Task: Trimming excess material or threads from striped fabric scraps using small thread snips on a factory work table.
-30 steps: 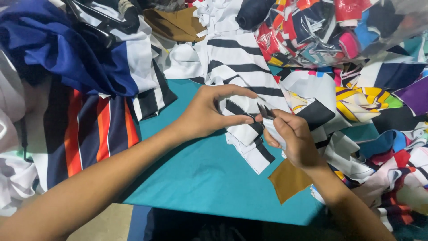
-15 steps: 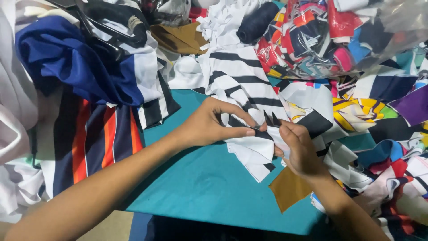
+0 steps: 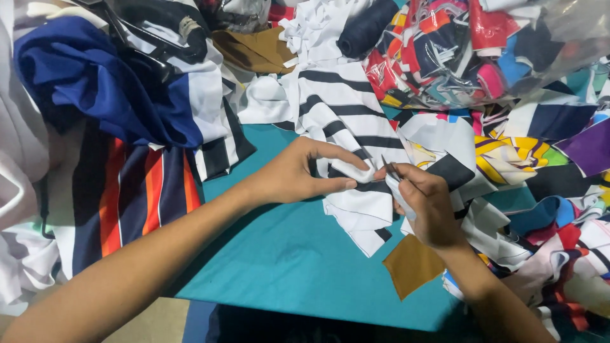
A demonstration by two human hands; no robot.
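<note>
**Snipping at a striped fabric piece, mid-cut**

Black-and-white striped fabric (image 3: 356,190) lies on the teal cloth (image 3: 279,260), centre of view, running up toward a bigger heap of the same stripe. Left hand (image 3: 298,174) pinches a bunched white fold of it betw. thumb and fingers, lifted a bit off the cloth. Right hand (image 3: 429,209) is clenched round small snips (image 3: 389,168), thin dark blades pointing up-left, tips just beside the pinched fold. Can't tell if the blades are biting the cloth or only touching it.

How far along, by my read: partway. Loose cut bits already lie about, e.g. a tan scrap (image 3: 413,267) just below the right wrist and striped strips under the hands; plenty of uncut stuff remains on all sides.

Vs. half a sec ago: hands in nearly the same spot, the fold looks gathered tighter in the left fingers, snips tilted a touch more upright. View shifted slightly.

Around: blue garment (image 3: 101,89) and a red/orange/navy striped one (image 3: 133,190) at left; clear plastic bag of mixed colourful scraps (image 3: 483,51) top right; more multicolour offcuts down the right edge; brown piece (image 3: 254,51) up top.
</note>
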